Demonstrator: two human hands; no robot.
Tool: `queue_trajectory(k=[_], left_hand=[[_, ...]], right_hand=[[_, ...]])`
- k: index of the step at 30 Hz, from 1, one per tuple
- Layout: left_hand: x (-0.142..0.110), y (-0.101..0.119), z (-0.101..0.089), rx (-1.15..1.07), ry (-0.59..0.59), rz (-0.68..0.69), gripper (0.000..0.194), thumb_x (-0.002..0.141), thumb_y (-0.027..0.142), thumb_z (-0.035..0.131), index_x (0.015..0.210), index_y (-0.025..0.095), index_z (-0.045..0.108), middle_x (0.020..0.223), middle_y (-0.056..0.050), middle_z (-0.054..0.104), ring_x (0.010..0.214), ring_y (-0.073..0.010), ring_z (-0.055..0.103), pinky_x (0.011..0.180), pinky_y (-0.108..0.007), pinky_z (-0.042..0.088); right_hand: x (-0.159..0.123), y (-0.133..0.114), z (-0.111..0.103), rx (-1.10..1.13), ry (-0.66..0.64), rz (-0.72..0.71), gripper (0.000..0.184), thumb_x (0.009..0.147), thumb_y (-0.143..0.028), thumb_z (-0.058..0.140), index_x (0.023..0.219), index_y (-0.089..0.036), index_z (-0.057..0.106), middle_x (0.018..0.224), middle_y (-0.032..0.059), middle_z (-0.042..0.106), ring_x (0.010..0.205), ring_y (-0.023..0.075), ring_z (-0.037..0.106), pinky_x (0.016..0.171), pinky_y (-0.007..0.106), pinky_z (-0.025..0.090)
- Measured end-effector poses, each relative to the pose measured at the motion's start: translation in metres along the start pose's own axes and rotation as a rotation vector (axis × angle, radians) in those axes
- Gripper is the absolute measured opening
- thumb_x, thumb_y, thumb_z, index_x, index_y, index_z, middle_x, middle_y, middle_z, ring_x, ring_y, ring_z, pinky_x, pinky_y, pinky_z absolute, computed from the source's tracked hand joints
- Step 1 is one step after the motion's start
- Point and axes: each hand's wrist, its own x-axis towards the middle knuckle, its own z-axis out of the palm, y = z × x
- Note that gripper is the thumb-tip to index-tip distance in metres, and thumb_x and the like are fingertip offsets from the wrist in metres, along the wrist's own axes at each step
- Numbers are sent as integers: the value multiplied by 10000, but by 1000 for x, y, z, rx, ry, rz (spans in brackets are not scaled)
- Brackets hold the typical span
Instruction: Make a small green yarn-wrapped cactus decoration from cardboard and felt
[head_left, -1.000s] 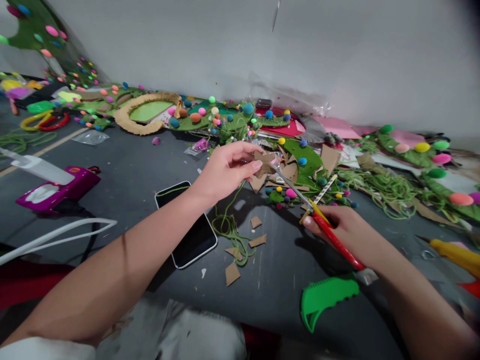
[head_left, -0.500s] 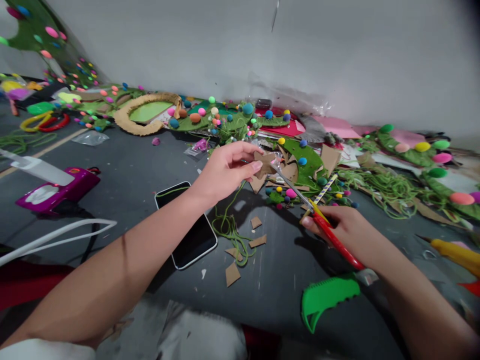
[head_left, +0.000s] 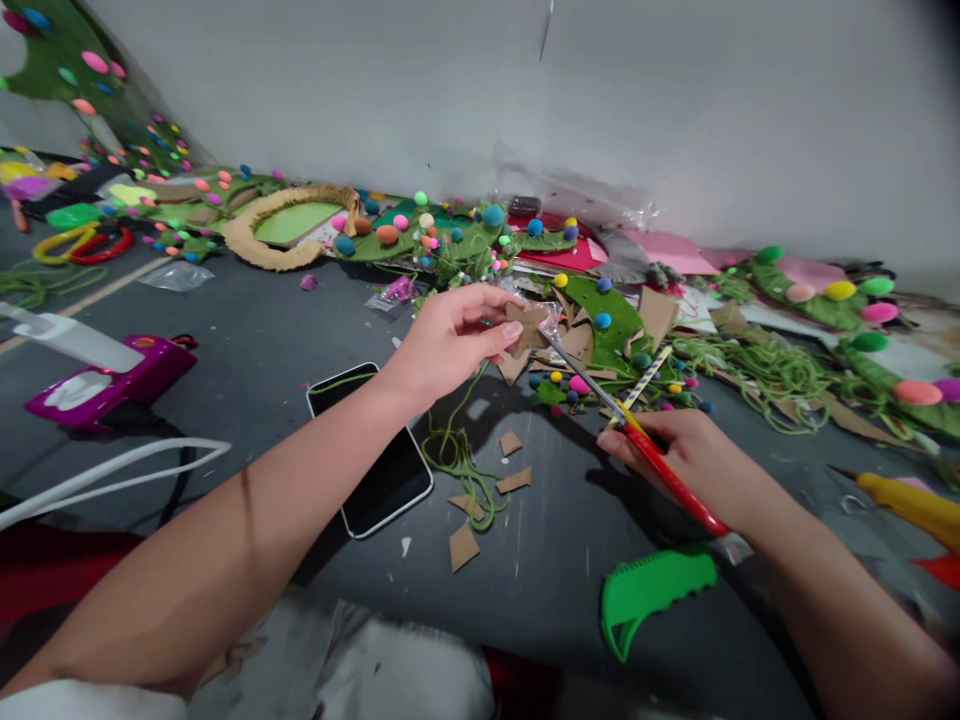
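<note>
- Pinching a cardboard star (head_left: pixel 527 330) between thumb and fingers, the left hand (head_left: pixel 457 345) keeps the same hold as half a second ago; the star is raised near the middle of the view, above the cluttered part of the dark table (head_left: pixel 540 580).
- Wrapped round the red handle of the scissors (head_left: pixel 666 475), the right hand (head_left: pixel 686 455) also keeps its grip, the blades pointing at the star's right side. Whether the tip touches the cardboard, or the blades are parted, I cannot tell.
- By the right thumb, a little less yellow shows than in the earlier frame. A striped stick (head_left: pixel 651 374) crosses close to the scissors; whether the hand holds it too is unclear.
- Nearly everything sits slightly further left in the view than before, a small shift of the camera.
- Unmoved on the table: the cardboard scraps (head_left: pixel 464 548) and loose green yarn (head_left: pixel 454 455) below the star, the phone (head_left: pixel 390 480) partly under the left forearm, and the green plastic tool (head_left: pixel 656 590) near the right wrist.
- Across the back, the decorated green leaves (head_left: pixel 611 345) and ring (head_left: pixel 250 248) keep their places.
</note>
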Motion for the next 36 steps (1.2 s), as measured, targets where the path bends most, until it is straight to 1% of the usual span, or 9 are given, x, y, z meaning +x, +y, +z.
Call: queue_trajectory(k=[3, 10, 13, 17, 20, 23, 25, 29, 36], left_hand=[[1, -2, 0, -15, -1, -16, 257, 814, 245, 745, 1051, 159, 694, 916, -70, 731, 776, -144, 649, 635, -263, 532], [3, -3, -2, -47, -19, -57, 258, 815, 237, 744, 1049, 141, 695, 906, -71, 717, 781, -145, 643, 629, -252, 511], [4, -4, -4, -48, 9, -47, 268, 819, 227, 736, 1072, 146, 700, 895, -67, 708, 781, -143, 636, 626, -248, 503], [4, -5, -3, -71, -2, -42, 273, 822, 229, 737, 1084, 156, 706, 907, -63, 703, 787, -143, 637, 626, -249, 506], [-1, -2, 3, -91, -97, -55, 288, 821, 239, 748, 1096, 161, 705, 918, -58, 709, 786, -144, 654, 655, -260, 526], [-8, 1, 11, -66, -209, -84, 274, 817, 232, 755, 1073, 149, 705, 897, -56, 714, 774, -142, 665, 696, -277, 545], [-10, 1, 15, -37, -261, -90, 253, 819, 224, 753, 1053, 142, 703, 881, -52, 715, 763, -138, 668, 708, -279, 550], [-11, -3, 19, 7, -346, -90, 256, 836, 215, 734, 1079, 144, 696, 874, -49, 721, 757, -138, 676, 691, -274, 557], [-13, -6, 22, 81, -338, -90, 286, 819, 213, 747, 1087, 131, 690, 870, -57, 732, 761, -145, 690, 725, -294, 571]], right_hand=[[2, -1, 0, -37, -59, 7, 552, 836, -686, 612, 632, -173, 585, 572, -18, 416, 557, 119, 347, 513, 268, 296], [4, 2, 1, -55, -22, -16, 607, 831, -708, 605, 565, -185, 449, 572, -26, 305, 573, 110, 264, 515, 273, 229], [3, 2, 2, -5, -18, 16, 581, 820, -682, 646, 585, -184, 460, 571, -30, 339, 568, 105, 279, 510, 266, 235], [3, -11, 3, 219, 114, 89, 515, 804, -654, 690, 626, -190, 557, 561, -2, 517, 542, 135, 460, 522, 281, 353], [8, -26, 8, 539, 222, 56, 492, 764, -618, 755, 609, -212, 525, 714, 58, 668, 724, 229, 665, 647, 339, 514], [14, -37, 16, 833, 300, 7, 493, 701, -495, 853, 607, -224, 452, 808, 53, 683, 885, 268, 702, 739, 381, 579], [16, -40, 21, 909, 310, 1, 458, 690, -429, 877, 627, -221, 473, 803, 35, 669, 854, 241, 692, 746, 377, 582], [18, -39, 28, 859, 308, -22, 412, 734, -379, 848, 651, -212, 480, 744, 6, 631, 708, 165, 618, 664, 319, 518], [18, -37, 30, 741, 346, -55, 363, 757, -331, 806, 694, -223, 465, 763, -1, 643, 742, 173, 628, 698, 318, 502]])
